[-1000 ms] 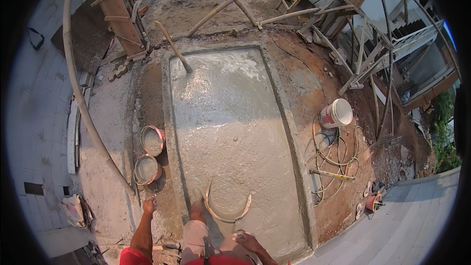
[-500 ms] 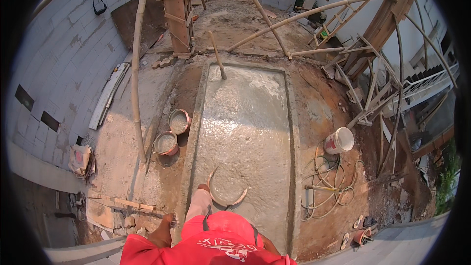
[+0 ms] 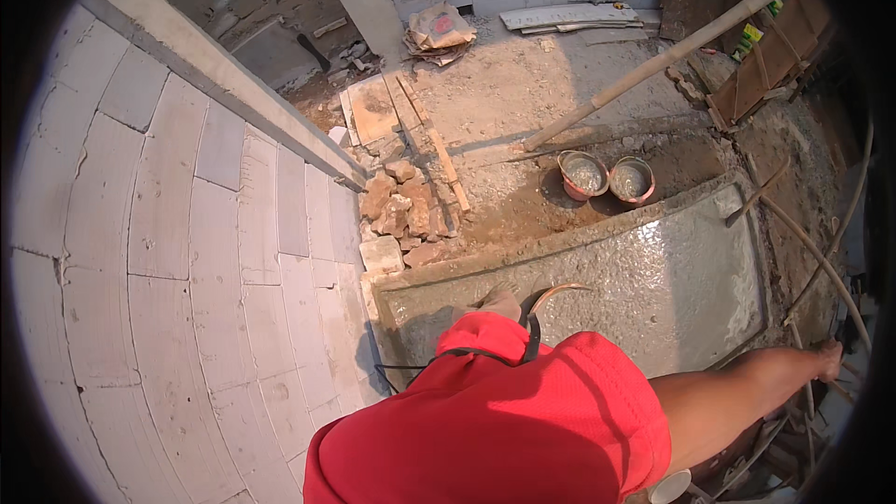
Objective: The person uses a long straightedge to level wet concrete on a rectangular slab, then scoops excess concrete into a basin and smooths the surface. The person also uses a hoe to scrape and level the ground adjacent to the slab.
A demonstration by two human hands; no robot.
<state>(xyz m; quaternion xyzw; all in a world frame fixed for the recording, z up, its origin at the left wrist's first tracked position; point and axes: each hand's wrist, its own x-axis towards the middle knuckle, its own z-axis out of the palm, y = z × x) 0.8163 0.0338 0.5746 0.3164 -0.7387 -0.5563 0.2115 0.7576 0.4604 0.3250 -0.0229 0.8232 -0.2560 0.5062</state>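
Observation:
My right arm stretches out to the right past the wet mortar, and my right hand [image 3: 827, 360] is near several bamboo poles at the picture's rim. Its fingers are too small and dark to read. My left hand is not visible; my red shirt fills the lower middle. Grey wet mortar [image 3: 644, 294] lies in a long, low-edged trough. A curved rim [image 3: 560, 290], seemingly a basin's, rises from it beside my pale, mud-coated lower leg [image 3: 501, 304]. A wooden handle [image 3: 758, 191] stands tilted in the mortar at the far end.
Two buckets of mortar [image 3: 582, 177] stand beyond the trough. Broken stones [image 3: 401, 205] and a plank [image 3: 434, 142] lie near its left end. A block wall [image 3: 215, 261] rises on the left. One bamboo pole [image 3: 663, 61] slants across the ground. A white bucket [image 3: 670, 486] shows at the lower edge.
My view has swung left toward the block wall. My right arm now reaches far out to the right. The left hand, earlier at the lower left, no longer shows.

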